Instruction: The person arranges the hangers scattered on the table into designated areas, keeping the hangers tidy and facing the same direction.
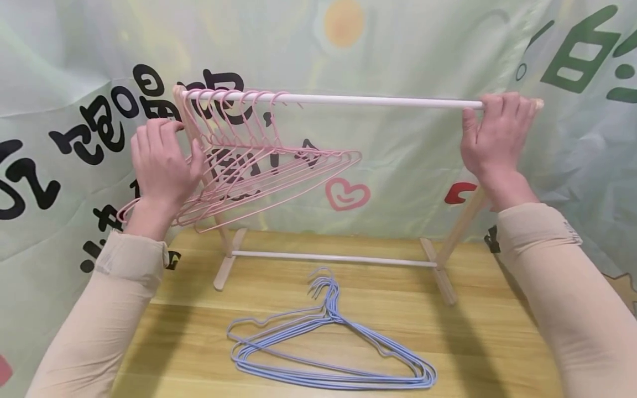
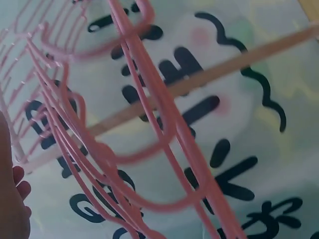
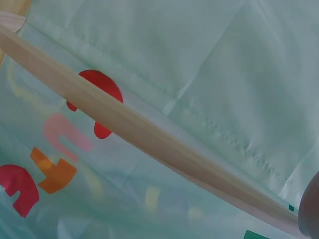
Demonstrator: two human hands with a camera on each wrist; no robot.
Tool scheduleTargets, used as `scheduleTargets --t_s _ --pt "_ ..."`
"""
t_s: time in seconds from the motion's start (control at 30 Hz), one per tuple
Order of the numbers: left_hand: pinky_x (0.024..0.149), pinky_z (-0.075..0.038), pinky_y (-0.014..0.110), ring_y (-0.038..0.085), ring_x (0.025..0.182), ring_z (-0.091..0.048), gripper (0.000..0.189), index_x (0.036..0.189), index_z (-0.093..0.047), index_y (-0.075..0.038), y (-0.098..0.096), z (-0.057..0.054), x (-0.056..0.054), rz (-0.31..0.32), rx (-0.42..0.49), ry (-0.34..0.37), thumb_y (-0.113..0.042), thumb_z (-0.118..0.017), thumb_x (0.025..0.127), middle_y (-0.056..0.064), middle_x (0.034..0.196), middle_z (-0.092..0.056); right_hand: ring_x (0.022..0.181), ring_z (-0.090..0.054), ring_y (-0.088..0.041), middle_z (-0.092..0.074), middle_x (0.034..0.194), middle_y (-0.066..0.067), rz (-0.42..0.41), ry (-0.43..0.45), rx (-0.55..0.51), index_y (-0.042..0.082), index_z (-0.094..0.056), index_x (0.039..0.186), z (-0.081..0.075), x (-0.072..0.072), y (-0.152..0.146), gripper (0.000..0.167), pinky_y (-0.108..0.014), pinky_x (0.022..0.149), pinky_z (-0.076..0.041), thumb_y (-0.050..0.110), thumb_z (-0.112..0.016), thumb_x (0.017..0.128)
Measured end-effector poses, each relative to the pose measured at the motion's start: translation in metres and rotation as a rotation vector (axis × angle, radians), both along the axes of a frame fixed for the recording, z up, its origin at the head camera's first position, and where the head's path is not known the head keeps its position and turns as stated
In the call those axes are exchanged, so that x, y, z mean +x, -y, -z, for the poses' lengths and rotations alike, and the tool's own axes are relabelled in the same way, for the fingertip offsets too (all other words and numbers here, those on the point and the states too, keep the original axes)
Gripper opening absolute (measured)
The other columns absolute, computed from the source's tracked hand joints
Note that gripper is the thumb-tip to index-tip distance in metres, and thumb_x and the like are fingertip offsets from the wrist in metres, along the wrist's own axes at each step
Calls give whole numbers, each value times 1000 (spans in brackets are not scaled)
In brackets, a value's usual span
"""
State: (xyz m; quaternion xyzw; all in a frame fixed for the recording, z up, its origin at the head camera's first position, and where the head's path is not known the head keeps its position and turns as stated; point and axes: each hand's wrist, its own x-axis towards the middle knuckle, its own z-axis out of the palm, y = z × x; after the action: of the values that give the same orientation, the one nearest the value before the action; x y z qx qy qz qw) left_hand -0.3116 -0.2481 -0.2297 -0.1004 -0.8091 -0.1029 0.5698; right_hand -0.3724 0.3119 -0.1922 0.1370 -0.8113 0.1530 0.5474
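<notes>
A small clothes rack with a white top rod [image 1: 378, 101] and wooden legs stands at the back of the table. Several pink hangers [image 1: 278, 149] hang bunched at the rod's left end. My right hand [image 1: 500, 132] grips the rod near its right end, fingers over the top and thumb in front. Beside the left post my left hand [image 1: 164, 163] is raised with loosely bent fingers, holding nothing. Its fingertips [image 2: 21, 186] show at the edge of the left wrist view, apart from the pink hangers [image 2: 184, 134]. Blue hangers [image 1: 333, 342] lie stacked on the table, hooks pointing away.
A lower white rod [image 1: 333, 258] joins the rack's feet just above the wooden table [image 1: 199, 331]. A printed pale green cloth [image 1: 408, 50] hangs behind and around the rack. The right wooden post [image 3: 149, 132] slants across the right wrist view.
</notes>
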Motion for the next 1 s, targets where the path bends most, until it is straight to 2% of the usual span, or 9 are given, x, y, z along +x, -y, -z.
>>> scheduleTargets --t_s 0.13,0.27,0.47,0.57,0.67,0.87,0.93,1.0 --pt "88 -38 58 49 97 -49 49 119 -58 9 10 -5 -10 -49 -49 53 -36 -48 101 29 113 -59 106 -39 -46 -49 110 -28 -49 -31 -49 -5 -58 117 -2 1 0 56 -50 113 -18 46 -41 104" --pt "92 -38 59 50 99 -51 52 118 -58 11 19 -9 -17 -76 -79 128 -37 -49 101 31 112 -58 113 -42 -44 -54 118 -26 -86 -9 -90 -3 -60 126 -3 4 1 54 -44 119 -14 43 -42 104" --pt "103 -35 59 50 110 -46 59 122 -53 12 27 -16 -24 -158 -121 400 -43 -46 103 32 120 -52 132 -44 -35 -56 139 -20 -117 -10 -125 -2 -55 140 -4 11 5 56 -38 124 -12 40 -43 104" --pt "106 -33 61 51 114 -44 60 122 -51 13 31 -19 -26 -184 -139 483 -43 -47 104 34 122 -50 137 -44 -29 -56 143 -18 -133 -29 -145 0 -55 143 -2 15 9 56 -37 124 -13 38 -45 103" --pt "105 -33 61 51 114 -44 59 122 -51 13 33 -20 -27 -180 -146 505 -43 -48 104 34 122 -50 138 -45 -25 -57 143 -17 -169 -51 -182 -1 -56 142 3 22 15 55 -36 125 -13 35 -46 101" --pt "106 -33 62 51 113 -45 53 112 -51 11 30 -23 -27 -165 -162 548 -41 -46 105 33 118 -50 138 -46 -22 -57 143 -19 -298 -83 -265 -5 -56 140 28 46 31 54 -36 122 -26 30 -48 99" --pt "106 -33 62 51 112 -45 49 107 -52 9 28 -21 -27 -153 -151 536 -40 -46 104 32 115 -51 138 -47 -25 -56 145 -20 -339 -76 -273 -5 -55 141 40 55 36 54 -37 120 -30 27 -49 99" --pt "104 -34 61 51 109 -47 46 103 -52 8 27 -18 -27 -129 -134 493 -37 -48 103 31 111 -52 137 -47 -29 -55 146 -20 -368 -61 -277 -4 -54 143 52 65 40 53 -39 119 -31 25 -49 99"
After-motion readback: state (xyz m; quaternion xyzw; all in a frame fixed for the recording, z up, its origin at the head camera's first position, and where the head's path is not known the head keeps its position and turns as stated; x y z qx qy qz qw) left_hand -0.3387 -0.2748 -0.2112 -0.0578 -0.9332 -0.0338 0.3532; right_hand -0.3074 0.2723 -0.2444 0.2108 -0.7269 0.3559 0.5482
